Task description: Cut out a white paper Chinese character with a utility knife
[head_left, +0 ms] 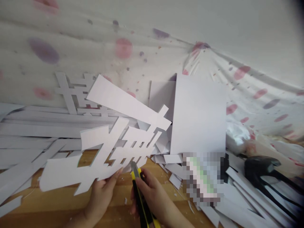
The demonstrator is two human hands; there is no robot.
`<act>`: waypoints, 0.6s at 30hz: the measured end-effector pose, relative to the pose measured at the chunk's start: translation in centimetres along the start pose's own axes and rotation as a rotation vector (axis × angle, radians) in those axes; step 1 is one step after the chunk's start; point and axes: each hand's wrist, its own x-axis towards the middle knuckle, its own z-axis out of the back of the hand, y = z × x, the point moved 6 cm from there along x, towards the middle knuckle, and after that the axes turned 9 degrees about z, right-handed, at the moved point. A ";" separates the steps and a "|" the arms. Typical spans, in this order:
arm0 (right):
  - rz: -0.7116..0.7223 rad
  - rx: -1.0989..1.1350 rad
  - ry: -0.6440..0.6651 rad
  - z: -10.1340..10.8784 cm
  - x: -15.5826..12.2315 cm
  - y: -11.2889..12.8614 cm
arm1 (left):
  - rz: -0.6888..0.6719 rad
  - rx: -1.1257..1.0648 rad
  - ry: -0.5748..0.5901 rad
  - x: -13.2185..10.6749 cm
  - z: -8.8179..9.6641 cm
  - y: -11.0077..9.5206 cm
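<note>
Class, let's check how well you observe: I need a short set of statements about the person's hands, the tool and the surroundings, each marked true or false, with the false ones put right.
1. The right hand holds a yellow and black knife. True.
2. The left hand grips a roll of tape. False: it holds a white cut-out.
3. The blade points back at the person's body. False: it points away, toward the cut-out.
4. A large white board stands on edge beyond the hands. True.
5. The hanging cloth has pink and purple spots. True.
6. The tabletop is blue. False: it is brown and wood-grained.
</note>
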 end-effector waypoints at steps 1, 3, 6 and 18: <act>-0.006 0.043 -0.002 -0.2 0.1 -0.2 | 0.002 -0.004 -0.001 0.0 0.0 -0.2; -0.025 0.113 -0.005 -0.5 0.1 -0.5 | 0.008 -0.015 -0.006 -0.1 0.0 -0.5; -0.044 0.187 -0.001 -0.9 0.2 -1.0 | 0.035 -0.020 -0.012 -0.1 0.2 -0.5; -0.049 0.305 0.016 -1.4 -0.5 -1.2 | 0.031 0.014 0.073 -0.3 -0.3 -1.1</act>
